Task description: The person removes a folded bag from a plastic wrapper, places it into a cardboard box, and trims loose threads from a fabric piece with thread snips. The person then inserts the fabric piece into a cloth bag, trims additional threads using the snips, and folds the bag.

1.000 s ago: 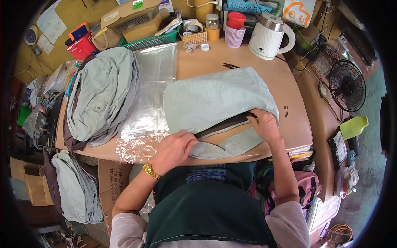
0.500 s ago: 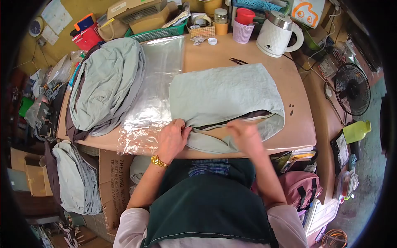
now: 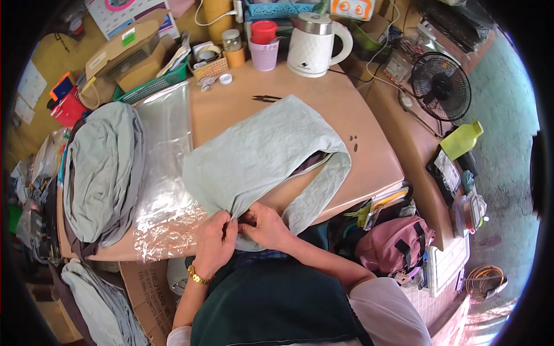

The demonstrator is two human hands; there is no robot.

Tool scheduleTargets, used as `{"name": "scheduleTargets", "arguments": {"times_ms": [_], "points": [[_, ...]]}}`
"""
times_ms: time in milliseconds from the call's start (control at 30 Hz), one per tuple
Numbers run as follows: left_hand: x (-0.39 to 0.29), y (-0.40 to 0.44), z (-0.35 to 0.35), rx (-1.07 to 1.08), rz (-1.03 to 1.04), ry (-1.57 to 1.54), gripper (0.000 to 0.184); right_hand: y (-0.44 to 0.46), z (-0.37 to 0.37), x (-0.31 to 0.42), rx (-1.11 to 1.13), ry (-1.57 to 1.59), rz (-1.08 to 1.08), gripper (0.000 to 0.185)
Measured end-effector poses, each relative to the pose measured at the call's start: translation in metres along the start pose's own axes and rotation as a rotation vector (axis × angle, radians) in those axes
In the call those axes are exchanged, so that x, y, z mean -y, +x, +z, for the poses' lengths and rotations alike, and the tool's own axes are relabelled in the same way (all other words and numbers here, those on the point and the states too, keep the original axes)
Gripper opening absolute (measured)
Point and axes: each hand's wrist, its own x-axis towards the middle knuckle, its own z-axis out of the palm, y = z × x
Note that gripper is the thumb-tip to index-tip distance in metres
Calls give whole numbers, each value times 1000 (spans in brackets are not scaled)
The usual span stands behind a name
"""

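Observation:
A pale grey-green fabric bag with a long strap lies on the brown table, its dark opening partly showing on the right. My left hand, with a gold watch on the wrist, pinches the fabric at the bag's lower left corner, by the table's front edge. Right beside it, my right hand is closed on the same corner, where the strap joins; its fingertips are partly hidden. The cloth between the two hands is gathered into creases.
Clear plastic sheets lie left of the bag, beside a pile of grey-green fabric. Black snips lie behind it. A white kettle, cups and baskets stand at the back; a black fan is at the right.
My right hand has left the bag's opening on the right and come to the left corner beside my left hand. The opening has narrowed, and the camera view has turned.

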Motion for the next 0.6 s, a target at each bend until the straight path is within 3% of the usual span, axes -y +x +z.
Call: {"name": "scheduleTargets", "arguments": {"times_ms": [67, 133, 233, 300, 433, 600], "points": [[0, -1, 0, 2, 7, -15, 19, -1, -6, 20, 34, -111, 167, 14], [-2, -3, -3, 27, -98, 22, 21, -4, -4, 12, -17, -115, 129, 12], [-5, -5, 1, -80, -88, 11, 16, -5, -1, 8, -189, -306, -345, 12], [-9, -3, 0, -169, -51, -22, 13, -6, -2, 6, -192, -336, -378, 12], [-3, 0, -2, -66, -45, 136, 15, -5, -1, 14, -206, -441, -534, 11], [10, -2, -1, 38, -56, 236, 16, -6, 3, 9, -132, -474, -520, 10]]}}
